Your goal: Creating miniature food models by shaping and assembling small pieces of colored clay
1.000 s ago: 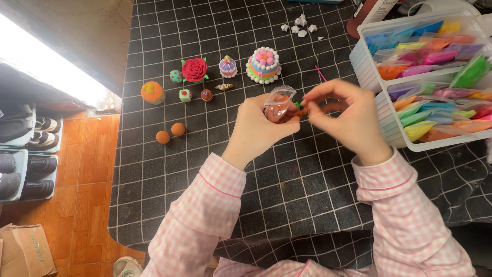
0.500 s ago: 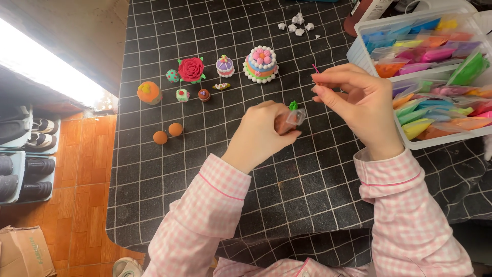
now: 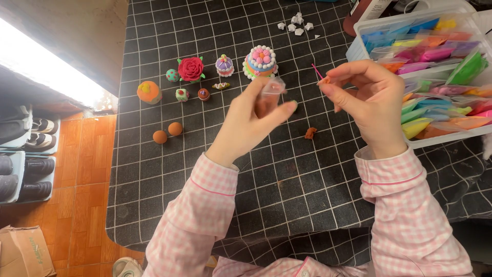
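Clay figures sit far left of both hands: orange ball w/ topping (image 3: 149,92), two small orange balls (image 3: 167,133), red rose (image 3: 191,68), tiered cake (image 3: 260,61). Left hand (image 3: 251,120) is raised over the black grid mat (image 3: 287,195) on the desk, fingers pinched on a small clear bag (image 3: 271,90) of brownish clay. Btwn the hands, lower, lies a brown clay bit (image 3: 310,133). Right hand (image 3: 371,105) pinches a tiny orange piece (image 3: 325,80), thin pink stick (image 3: 317,71) just beside its fingertips. Right of it: bin of coloured clay packs (image 3: 435,61).

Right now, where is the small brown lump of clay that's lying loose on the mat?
In the head view, the small brown lump of clay lies on the black gridded mat, between the left hand and right hand, below both.
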